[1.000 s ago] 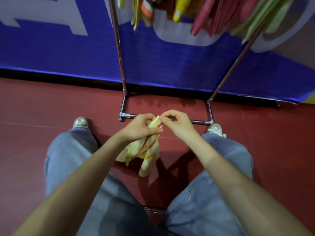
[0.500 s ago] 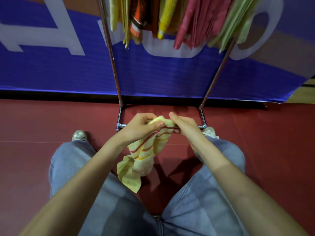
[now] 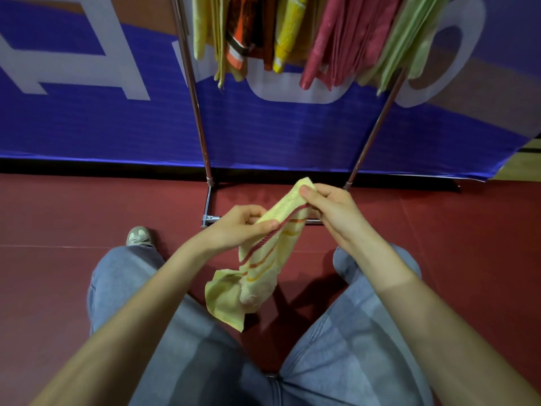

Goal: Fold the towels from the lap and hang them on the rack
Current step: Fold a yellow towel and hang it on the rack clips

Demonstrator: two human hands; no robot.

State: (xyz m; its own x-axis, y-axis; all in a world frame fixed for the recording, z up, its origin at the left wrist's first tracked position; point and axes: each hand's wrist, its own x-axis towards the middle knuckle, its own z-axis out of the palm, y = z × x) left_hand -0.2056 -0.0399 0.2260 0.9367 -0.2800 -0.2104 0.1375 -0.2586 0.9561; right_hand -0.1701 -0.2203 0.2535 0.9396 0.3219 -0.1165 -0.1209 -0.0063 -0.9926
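A pale yellow towel (image 3: pixel 257 273) with red and orange stripes hangs between my knees. My left hand (image 3: pixel 237 230) pinches its upper edge partway along. My right hand (image 3: pixel 330 209) pinches the top corner, lifted higher and farther out, so the edge runs taut between both hands. The rest of the cloth droops in loose folds. Ahead stands a chrome rack (image 3: pixel 193 92) with several folded towels (image 3: pixel 336 39) in yellow, orange, pink and green hanging from its top, which is out of frame.
My legs in blue jeans (image 3: pixel 366 332) are spread apart, a shoe (image 3: pixel 139 235) on the red floor at left. The rack's base bar (image 3: pixel 210 219) lies just beyond my hands. A blue banner (image 3: pixel 87 127) with white letters covers the wall behind.
My hands have moved apart along the towel's edge, the right one rising and going outward. The bunched towel has stretched out and hangs longer. The view has tilted up, showing more of the rack.
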